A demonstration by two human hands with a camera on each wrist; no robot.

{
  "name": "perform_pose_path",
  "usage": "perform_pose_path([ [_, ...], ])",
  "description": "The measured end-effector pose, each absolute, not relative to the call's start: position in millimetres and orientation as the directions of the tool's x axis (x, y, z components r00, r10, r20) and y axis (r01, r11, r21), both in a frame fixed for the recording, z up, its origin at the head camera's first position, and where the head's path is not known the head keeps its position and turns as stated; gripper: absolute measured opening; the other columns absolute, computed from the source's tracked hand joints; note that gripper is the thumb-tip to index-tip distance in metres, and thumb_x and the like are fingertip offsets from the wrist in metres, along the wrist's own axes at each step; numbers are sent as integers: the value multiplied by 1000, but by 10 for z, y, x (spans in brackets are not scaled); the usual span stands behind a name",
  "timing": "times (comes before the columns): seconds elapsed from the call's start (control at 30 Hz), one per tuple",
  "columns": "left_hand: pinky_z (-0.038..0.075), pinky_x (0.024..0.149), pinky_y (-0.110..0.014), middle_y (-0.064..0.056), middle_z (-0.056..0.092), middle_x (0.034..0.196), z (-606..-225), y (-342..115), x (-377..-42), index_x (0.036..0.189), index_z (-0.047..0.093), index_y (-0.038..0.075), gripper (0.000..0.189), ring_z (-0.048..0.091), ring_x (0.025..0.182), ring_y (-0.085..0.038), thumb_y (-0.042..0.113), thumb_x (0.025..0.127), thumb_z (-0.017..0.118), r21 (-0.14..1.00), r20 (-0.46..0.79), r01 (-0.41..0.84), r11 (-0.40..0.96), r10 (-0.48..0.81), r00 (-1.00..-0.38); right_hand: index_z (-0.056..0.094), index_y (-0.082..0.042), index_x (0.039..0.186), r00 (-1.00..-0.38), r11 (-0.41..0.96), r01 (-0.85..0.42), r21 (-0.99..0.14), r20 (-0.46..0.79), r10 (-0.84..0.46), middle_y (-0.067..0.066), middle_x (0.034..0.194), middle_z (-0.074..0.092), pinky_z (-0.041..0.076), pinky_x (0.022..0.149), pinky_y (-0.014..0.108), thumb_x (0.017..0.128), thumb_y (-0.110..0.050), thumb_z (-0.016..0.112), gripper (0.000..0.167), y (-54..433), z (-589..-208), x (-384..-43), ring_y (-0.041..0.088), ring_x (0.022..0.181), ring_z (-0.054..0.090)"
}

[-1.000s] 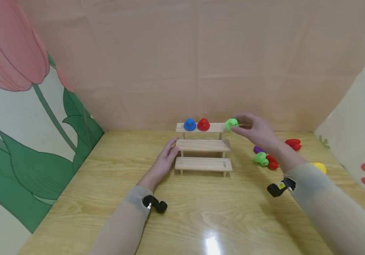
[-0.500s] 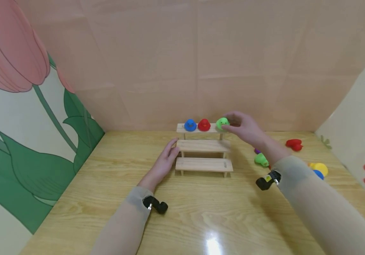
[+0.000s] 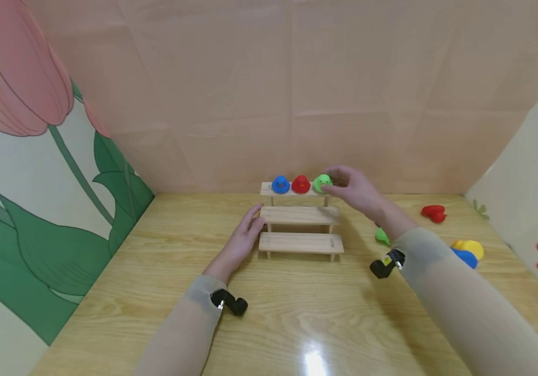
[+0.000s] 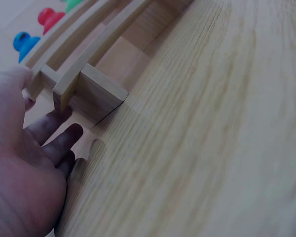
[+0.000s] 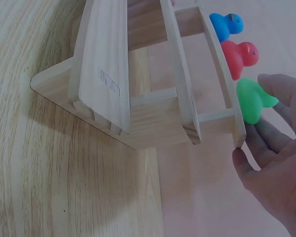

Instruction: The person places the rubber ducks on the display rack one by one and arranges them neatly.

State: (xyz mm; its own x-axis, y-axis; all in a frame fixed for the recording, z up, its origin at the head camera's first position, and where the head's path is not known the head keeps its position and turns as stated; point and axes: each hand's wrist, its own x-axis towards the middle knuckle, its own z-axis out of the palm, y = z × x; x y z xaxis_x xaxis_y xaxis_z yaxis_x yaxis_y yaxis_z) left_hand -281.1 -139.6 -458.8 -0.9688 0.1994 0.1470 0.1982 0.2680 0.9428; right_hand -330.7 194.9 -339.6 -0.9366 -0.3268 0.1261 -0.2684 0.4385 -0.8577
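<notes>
A three-tier wooden display shelf [image 3: 299, 241] stands on the table. On its top tier a blue rubber duck [image 3: 280, 184] and a red rubber duck [image 3: 300, 184] sit side by side. To their right, on the same tier, is a green rubber duck [image 5: 251, 100], which my right hand [image 3: 355, 190] holds between thumb and fingers. One of that hand's fingertips [image 5: 240, 157] is right at the end of the top plank. My left hand [image 3: 241, 237] holds the shelf's left end, thumb and forefinger at the middle tier; its other fingers [image 4: 64, 138] curve loosely below.
Right of the shelf, more toys lie on the wooden table [image 3: 269, 324]: a red one [image 3: 434, 213], a green one [image 3: 382, 236] partly behind my right arm, a yellow one [image 3: 471, 248] and a blue one [image 3: 465, 258]. A pinkish backdrop [image 3: 222, 104] rises behind the shelf.
My right hand has carried the green rubber duck left, from beyond the top tier's right end to beside the red one. My left hand has stayed at the shelf.
</notes>
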Motion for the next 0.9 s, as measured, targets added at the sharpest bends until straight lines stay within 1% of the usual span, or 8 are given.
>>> perform_pose_path([
  [0.3,25,132,-57,-17,49,168,-4581,-1401,-2810,174,34,33,63,42,157,-37,55,117,47,945,135,187,270,198,-971,57,-9,155,-932,430,-274,-860,128,-338,14,150,62,43,121,60,110,-29,74,52,1939,-3415,-3322,35,143,55],
  [0.43,25,132,-56,-16,49,168,-4579,-1405,-2808,174,34,32,63,42,157,-36,56,117,47,945,131,183,271,200,-971,58,-8,155,-928,425,-286,-859,137,-348,14,149,62,44,120,60,110,-29,74,52,1933,-3422,-3325,36,143,55],
  [0.57,25,132,-56,-15,48,169,-4576,-1405,-2801,174,34,34,62,41,158,-36,56,117,46,945,133,184,270,198,-971,57,-8,156,-925,426,-289,-858,136,-354,14,150,62,43,120,60,110,-30,74,53,1935,-3430,-3323,35,143,55],
  [0.67,24,132,-57,-15,48,168,-4579,-1403,-2798,174,35,33,62,42,157,-37,55,117,47,945,140,190,267,198,-970,56,-8,156,-926,428,-285,-858,130,-356,14,150,62,43,121,60,110,-30,74,54,1933,-3425,-3315,35,143,55],
  [0.9,23,132,-58,-16,47,169,-4593,-1403,-2814,175,33,27,65,40,158,-37,55,117,47,944,150,201,261,200,-968,56,-8,157,-921,430,-293,-854,132,-366,15,148,62,40,123,60,110,-29,73,54,1938,-3430,-3335,35,143,55],
])
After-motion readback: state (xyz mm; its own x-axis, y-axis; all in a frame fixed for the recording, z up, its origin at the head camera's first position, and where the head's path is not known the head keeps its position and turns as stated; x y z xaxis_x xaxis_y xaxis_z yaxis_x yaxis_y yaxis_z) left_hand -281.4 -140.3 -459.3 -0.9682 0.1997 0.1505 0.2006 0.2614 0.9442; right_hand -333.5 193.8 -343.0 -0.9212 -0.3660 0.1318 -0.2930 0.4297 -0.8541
